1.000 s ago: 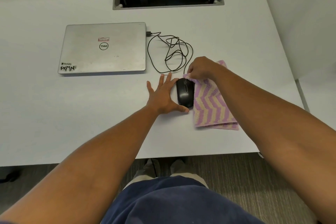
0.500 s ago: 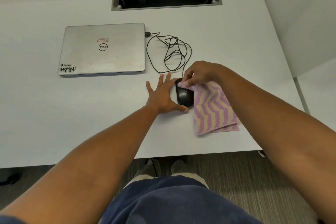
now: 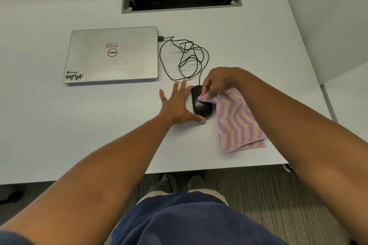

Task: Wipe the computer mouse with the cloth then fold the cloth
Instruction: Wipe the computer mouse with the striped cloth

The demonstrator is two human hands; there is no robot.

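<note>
Your right hand (image 3: 220,82) pinches the cloth (image 3: 238,123) corner onto the mouse (image 3: 201,105); your left hand (image 3: 177,105), fingers spread, braces its side. Bare desk (image 3: 79,125) lies left.

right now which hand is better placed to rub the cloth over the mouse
Right. The right hand already pinches the cloth corner onto the mouse, while the left hand lies flat beside it, bracing.

Left hand (image 3: 177,105) flat, fingers spread, thumb out, right hand (image 3: 219,82) pinched closed, both forearms extended forward
</note>
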